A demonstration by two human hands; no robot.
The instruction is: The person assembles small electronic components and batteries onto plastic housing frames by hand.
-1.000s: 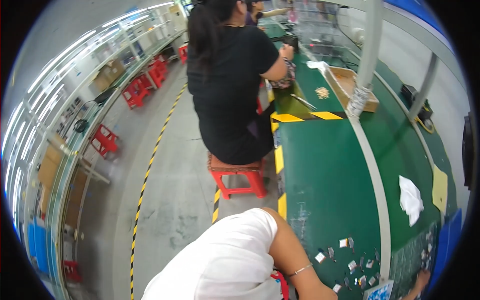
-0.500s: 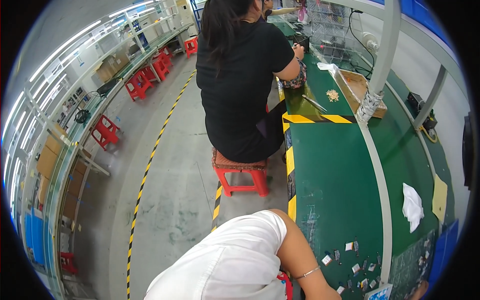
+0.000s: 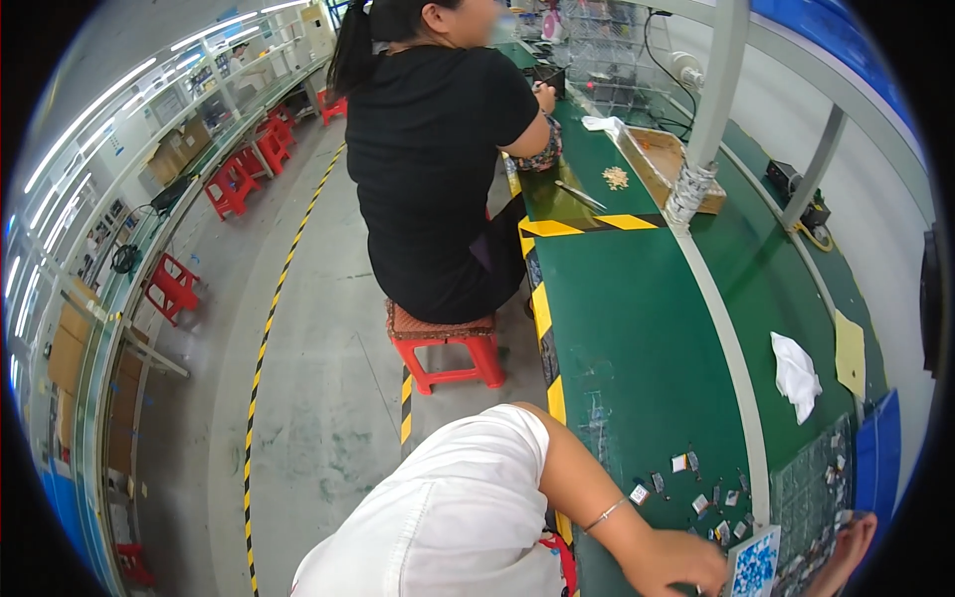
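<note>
My left hand (image 3: 678,559), with a thin bracelet at its wrist, is low over the green bench (image 3: 637,348). Its fingers curl downward beside a blue-and-white speckled panel (image 3: 754,563) on the frame post; what they hold, if anything, is hidden. Close by lie several small parts (image 3: 701,503), white or silver rectangles with dark pieces. Past the post, my right hand (image 3: 852,545) is raised at the right rim with bent fingers, beside a clear sheet (image 3: 811,488) scattered with similar parts. I cannot make out what is in its fingers.
A person in black (image 3: 438,169) sits ahead on a red stool (image 3: 448,363) at the same bench. Striped tape (image 3: 587,226) crosses it. A white cloth (image 3: 795,378), a yellow sheet (image 3: 850,356) and a blue panel (image 3: 877,458) are at right. Grey posts (image 3: 718,99) rise from the bench.
The view has shifted, so the bench and the seated person appear further left. My left hand has come into view by the speckled panel. More of my right hand shows, raised at the right.
</note>
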